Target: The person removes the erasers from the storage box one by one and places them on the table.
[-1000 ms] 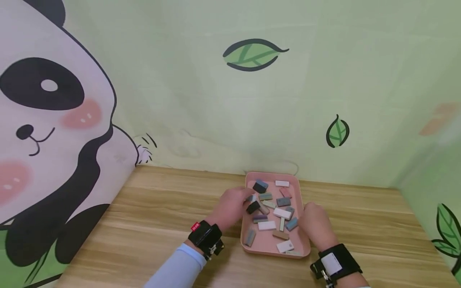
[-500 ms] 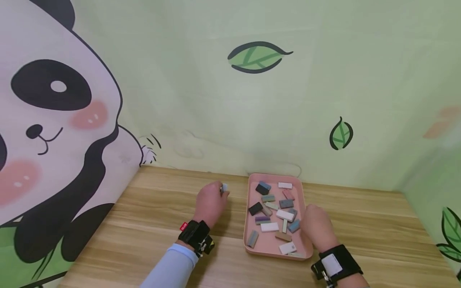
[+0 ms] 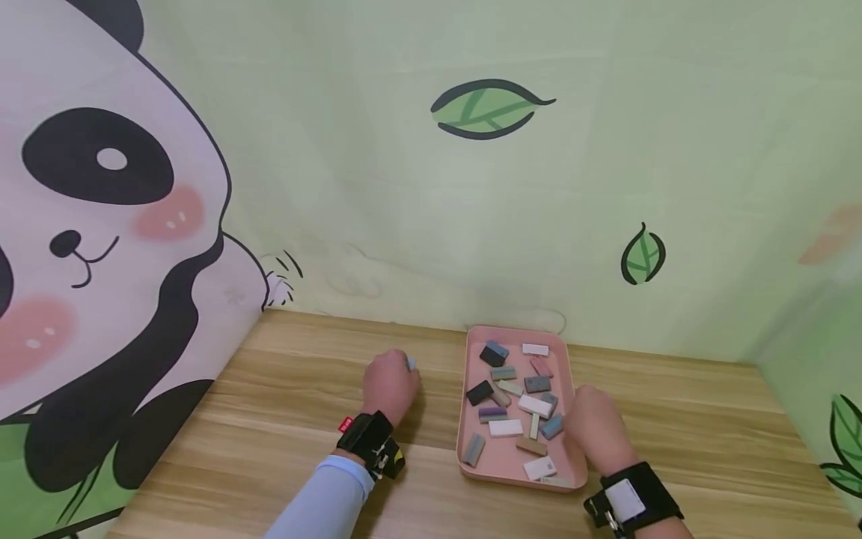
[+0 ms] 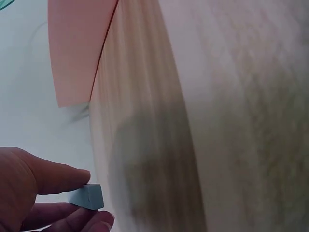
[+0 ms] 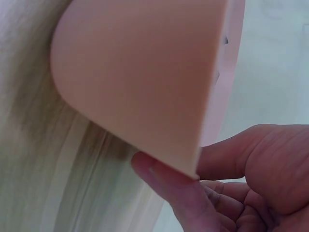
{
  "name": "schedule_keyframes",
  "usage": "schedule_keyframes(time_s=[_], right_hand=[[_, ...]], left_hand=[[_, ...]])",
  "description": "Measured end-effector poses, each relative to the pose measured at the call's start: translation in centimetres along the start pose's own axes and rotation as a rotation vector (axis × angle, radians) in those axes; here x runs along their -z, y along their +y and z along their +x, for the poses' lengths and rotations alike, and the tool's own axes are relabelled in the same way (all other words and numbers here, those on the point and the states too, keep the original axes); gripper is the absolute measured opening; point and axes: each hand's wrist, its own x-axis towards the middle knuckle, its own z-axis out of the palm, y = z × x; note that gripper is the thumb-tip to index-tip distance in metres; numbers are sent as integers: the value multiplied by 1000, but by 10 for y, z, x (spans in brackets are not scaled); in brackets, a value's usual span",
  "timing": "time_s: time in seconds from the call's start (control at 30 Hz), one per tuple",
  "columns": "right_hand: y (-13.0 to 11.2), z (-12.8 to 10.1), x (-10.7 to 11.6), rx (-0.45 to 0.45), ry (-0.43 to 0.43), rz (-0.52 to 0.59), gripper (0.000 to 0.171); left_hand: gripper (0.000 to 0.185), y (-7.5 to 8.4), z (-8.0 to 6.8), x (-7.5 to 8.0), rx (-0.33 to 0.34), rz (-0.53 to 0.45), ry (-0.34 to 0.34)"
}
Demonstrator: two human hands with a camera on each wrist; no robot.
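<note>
My left hand is above the wooden table, left of the pink tray. Its thumb and fingers pinch a small light blue block; in the left wrist view one square end sticks out, while the head view shows only a bit of it. At the tray's right side, my right hand grips the wall, with a finger on the outside and the thumb over the rim. Inside the tray lie several small blocks, among them a black one, a white one and a purple one.
A green printed backdrop rises behind the table. The far end of the tray stands close to it. Bare wood lies to the left and right of the tray.
My left hand has moved left, out of the tray and over the table, with the light blue block, then sunk slightly. My right hand has kept its grip on the tray.
</note>
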Motion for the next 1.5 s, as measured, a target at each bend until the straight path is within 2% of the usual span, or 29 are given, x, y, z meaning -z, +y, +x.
schedule_keyframes(time_s=[0.17,0.43,0.57,0.7,0.83,0.97,1.0,1.07,1.13,1.2,1.37,1.5], right_hand=[[3,-1,-4,5,13,42,11],[-1,-3,-7,27,19,54,12],[0,-3,-6,17,15,58,14],[3,-3,-3,-18,-12,126,17],[5,-2,-2,-33,-31,151,17],[6,0,-2,-35,-32,136,16],[6,0,-3,-36,-31,132,16],[6,1,-3,-36,-28,128,15],[6,1,-4,-38,-29,126,16],[6,1,-4,-38,-28,119,16],[3,1,-4,-20,-11,67,15],[1,0,-3,11,18,28,14]], left_hand=[[32,-3,0,-4,53,22,-23],[34,-2,-2,-5,88,64,-53],[35,0,-3,-5,90,79,-62],[35,0,-2,-5,87,74,-70],[35,5,0,2,81,83,-72],[27,24,1,12,-10,97,-37],[29,31,1,15,-40,87,-34],[45,45,1,17,-113,54,-35],[58,59,-1,19,-167,8,-59],[65,71,-3,18,-221,-33,-87],[61,97,-14,12,-326,-73,-190],[60,107,-23,0,-370,-49,-250]])
